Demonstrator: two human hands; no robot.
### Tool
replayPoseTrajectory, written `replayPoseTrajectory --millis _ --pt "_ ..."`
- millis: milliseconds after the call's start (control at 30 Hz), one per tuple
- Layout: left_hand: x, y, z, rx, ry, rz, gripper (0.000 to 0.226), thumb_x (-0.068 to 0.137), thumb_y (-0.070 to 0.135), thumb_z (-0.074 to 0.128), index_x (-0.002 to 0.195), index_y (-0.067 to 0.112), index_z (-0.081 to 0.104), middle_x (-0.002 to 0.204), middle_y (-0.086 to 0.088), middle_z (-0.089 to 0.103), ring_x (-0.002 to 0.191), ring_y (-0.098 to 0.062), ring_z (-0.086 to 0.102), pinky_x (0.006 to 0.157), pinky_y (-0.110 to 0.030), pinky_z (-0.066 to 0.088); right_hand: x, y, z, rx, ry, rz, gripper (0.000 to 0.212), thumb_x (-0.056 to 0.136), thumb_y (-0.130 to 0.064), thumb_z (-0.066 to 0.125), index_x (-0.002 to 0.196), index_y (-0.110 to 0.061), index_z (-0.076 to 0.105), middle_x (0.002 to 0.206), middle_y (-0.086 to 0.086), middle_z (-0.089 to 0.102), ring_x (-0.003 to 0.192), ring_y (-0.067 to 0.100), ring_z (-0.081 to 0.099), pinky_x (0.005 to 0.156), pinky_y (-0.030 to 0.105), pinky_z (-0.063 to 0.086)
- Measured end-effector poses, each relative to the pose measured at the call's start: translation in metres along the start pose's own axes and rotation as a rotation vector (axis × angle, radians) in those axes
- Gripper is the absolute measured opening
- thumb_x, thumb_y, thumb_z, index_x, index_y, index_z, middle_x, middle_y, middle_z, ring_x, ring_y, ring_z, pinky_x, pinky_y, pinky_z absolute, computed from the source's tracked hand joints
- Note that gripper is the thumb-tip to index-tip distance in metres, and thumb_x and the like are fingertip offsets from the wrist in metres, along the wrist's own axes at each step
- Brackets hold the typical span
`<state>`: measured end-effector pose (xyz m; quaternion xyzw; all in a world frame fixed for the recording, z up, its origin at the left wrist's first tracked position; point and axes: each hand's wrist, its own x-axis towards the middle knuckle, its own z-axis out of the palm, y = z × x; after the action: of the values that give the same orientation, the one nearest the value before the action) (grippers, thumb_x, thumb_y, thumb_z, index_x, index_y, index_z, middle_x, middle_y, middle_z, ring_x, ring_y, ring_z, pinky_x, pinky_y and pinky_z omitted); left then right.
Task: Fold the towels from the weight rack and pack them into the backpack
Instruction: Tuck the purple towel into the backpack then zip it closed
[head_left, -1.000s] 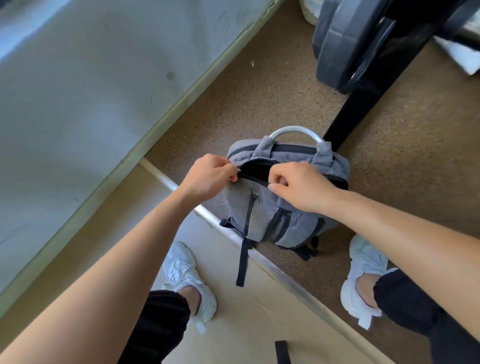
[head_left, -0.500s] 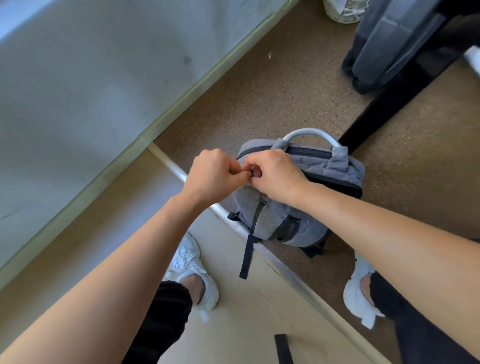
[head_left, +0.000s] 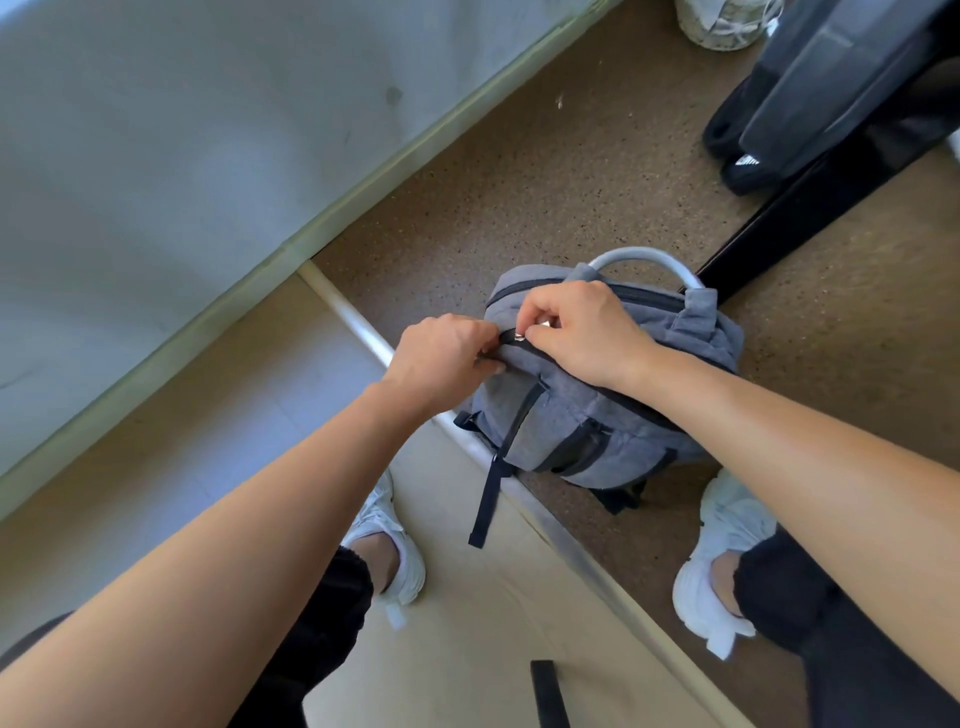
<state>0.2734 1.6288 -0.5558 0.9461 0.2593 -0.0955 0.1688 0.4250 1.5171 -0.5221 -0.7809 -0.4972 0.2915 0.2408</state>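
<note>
a: ok, what step are we on?
b: zip step, i reckon. on my feed the backpack (head_left: 582, 426) stands upright on the floor, just ahead of the person's white shoes (head_left: 727, 525) and near the black rack leg (head_left: 800, 228). left hand (head_left: 441, 358) is curled, pinching the fabric at the bag's near top corner, bracing it. right hand (head_left: 587, 332) has thumb & finger nipped on the small metal zip pull (head_left: 519, 336), right beside the left.
a: opening or closing?
b: can't tell. the zip line looks shut along what shows, and there's no towel visible in or on the bag. there's a pale bundle (head_left: 722, 23) at the top edge, poss a towel, too cropped to say.
a: next move?
b: my guess: a steady pull along the track w/ the left holding tension, so the cloth doesn't bunch under the slider.
a: and the room?
b: brown speckled floor (head_left: 519, 182) under the bag, a metal strip (head_left: 358, 325) running diag past its near corner, smooth tan flooring (head_left: 457, 623) this side, pale wall (head_left: 156, 130) on the left, dark weight plates (head_left: 841, 78) top right.
</note>
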Motion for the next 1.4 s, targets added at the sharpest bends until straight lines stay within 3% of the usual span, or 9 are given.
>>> replayPoseTrajectory --millis 167,333,467,667,800,933,1033,1233,1400 --pt "0.001 -0.003 0.0 -0.008 0.007 0.007 0.019 0.093 0.038 0.069 0.089 0.024 0.057 0.092 -0.004 0.069 0.088 -0.033 0.062 0.065 -0.036 0.043 -0.009 0.009 -0.009 0.111 -0.019 0.078 0.016 0.086 -0.004 0.065 0.081 -0.017 0.059 0.059 -0.001 0.067 0.057 0.007 0.058 0.067 0.027 0.043" --pt "0.002 -0.011 0.001 0.022 0.017 -0.049 0.025 0.093 0.042 0.068 0.087 0.02 0.057 0.089 -0.002 0.07 0.086 -0.033 0.062 0.065 -0.034 0.042 -0.029 0.026 -0.037 0.178 -0.045 0.19 0.011 0.087 0.0 0.063 0.083 -0.007 0.056 0.062 0.008 0.072 0.055 0.025 0.07 0.055 0.024 0.049" --pt "0.001 -0.017 0.001 0.027 0.019 -0.108 0.024 0.094 0.042 0.067 0.09 0.02 0.061 0.088 -0.002 0.07 0.087 -0.032 0.063 0.062 -0.032 0.041 -0.053 0.053 -0.063 0.124 -0.07 0.271 0.008 0.087 -0.001 0.064 0.084 -0.007 0.059 0.063 0.009 0.072 0.054 0.019 0.067 0.064 0.027 0.052" --pt "0.001 0.014 -0.01 0.124 0.079 -0.165 0.013 0.083 0.033 0.062 0.086 0.021 0.057 0.085 -0.002 0.064 0.082 -0.035 0.062 0.065 -0.035 0.043 -0.081 0.084 -0.068 0.19 -0.017 0.416 0.005 0.09 -0.003 0.065 0.089 -0.007 0.062 0.067 0.008 0.073 0.057 0.017 0.071 0.049 0.021 0.05" --pt "0.0 0.056 -0.02 -0.087 0.275 0.065 0.024 0.073 0.039 0.063 0.074 0.021 0.047 0.078 0.007 0.053 0.074 -0.025 0.053 0.058 -0.032 0.038 -0.084 0.083 -0.067 0.225 -0.034 0.421 0.006 0.093 -0.009 0.067 0.088 -0.007 0.068 0.069 0.007 0.075 0.064 0.017 0.075 0.059 0.026 0.06" --pt "0.014 0.101 -0.001 -0.044 0.207 0.422 0.039 0.078 0.043 0.071 0.109 0.021 0.063 0.103 0.001 0.058 0.094 -0.024 0.054 0.07 -0.04 0.048 -0.084 0.084 -0.066 0.16 -0.1 0.429 0.018 0.097 -0.021 0.064 0.083 -0.011 0.07 0.067 0.006 0.074 0.059 0.015 0.072 0.054 0.022 0.055" --pt "0.024 0.118 0.017 0.153 0.189 0.424 0.059 0.076 0.043 0.077 0.128 0.021 0.062 0.118 -0.004 0.061 0.103 -0.03 0.057 0.081 -0.044 0.049 -0.084 0.086 -0.068 0.191 -0.123 0.402 0.018 0.098 -0.022 0.063 0.083 -0.015 0.067 0.069 0.006 0.072 0.056 0.012 0.068 0.051 0.021 0.05" --pt "0.034 0.119 0.023 0.154 0.305 0.358 0.027 0.073 0.022 0.087 0.084 0.011 0.064 0.079 -0.007 0.062 0.073 -0.033 0.06 0.053 -0.035 0.039 -0.088 0.091 -0.074 0.191 -0.15 0.36 0.02 0.099 -0.024 0.06 0.081 -0.018 0.065 0.07 0.004 0.069 0.06 0.014 0.067 0.052 0.024 0.048" --pt "0.033 0.111 0.024 0.114 0.324 0.325 0.021 0.079 0.021 0.084 0.083 0.014 0.065 0.08 -0.004 0.061 0.075 -0.031 0.06 0.049 -0.03 0.03 -0.096 0.108 -0.092 0.084 -0.175 0.424 0.022 0.099 -0.023 0.059 0.081 -0.013 0.068 0.073 0.007 0.072 0.064 0.019 0.07 0.052 0.023 0.046"
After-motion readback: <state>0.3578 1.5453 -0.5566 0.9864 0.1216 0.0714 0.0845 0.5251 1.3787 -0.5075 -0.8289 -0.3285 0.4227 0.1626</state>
